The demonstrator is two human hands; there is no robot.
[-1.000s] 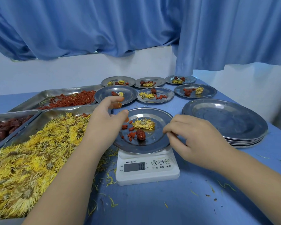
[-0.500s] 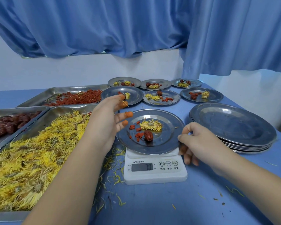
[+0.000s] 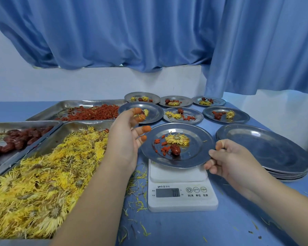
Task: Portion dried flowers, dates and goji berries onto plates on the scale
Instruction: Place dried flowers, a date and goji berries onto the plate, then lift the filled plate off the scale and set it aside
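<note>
A steel plate (image 3: 194, 157) sits on the white scale (image 3: 181, 192), whose display reads 70. On the plate lie one dried yellow flower (image 3: 177, 139), one red date (image 3: 175, 149) and a few goji berries (image 3: 164, 148). My right hand (image 3: 233, 162) pinches the plate's right rim, thumb above and fingers below. My left hand (image 3: 126, 139) hovers just left of the plate with fingers spread, tips stained orange, holding nothing.
Three steel trays stand on the left: dried flowers (image 3: 43, 174) nearest, dates (image 3: 16, 139) beside it, goji berries (image 3: 92, 113) behind. Several filled plates (image 3: 183, 115) line the back. A stack of empty plates (image 3: 263, 151) is at right. Loose petals (image 3: 139, 197) litter the blue table.
My right hand slid from over the plate to its right rim and took hold of it. My left hand lifted off the plate's left edge and spread open.
</note>
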